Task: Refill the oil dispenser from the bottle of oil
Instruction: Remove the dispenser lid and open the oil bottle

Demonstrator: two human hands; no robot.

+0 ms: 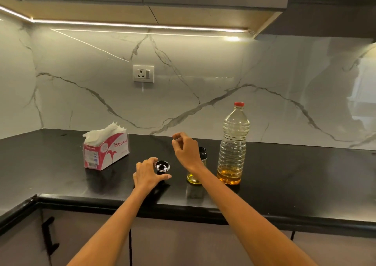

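The oil dispenser (195, 177), a small glass jar with a black collar and a little yellow oil at the bottom, stands on the black counter (284, 174), partly hidden behind my right wrist. Its black lid with a clear pouring top (162, 167) sits on the counter to the left, and my left hand (147, 177) curls its fingers and thumb round it. My right hand (186, 149) hovers above and just left of the dispenser, fingers loosely curled, holding nothing. The oil bottle (233, 143), clear plastic with a red cap on, stands upright right of the dispenser with a shallow layer of amber oil.
A pink and white tissue box (105, 154) stands on the counter to the left. The marble wall with a power socket (143, 73) rises behind. The counter's front edge (183, 206) runs below my forearms, with cabinet doors underneath.
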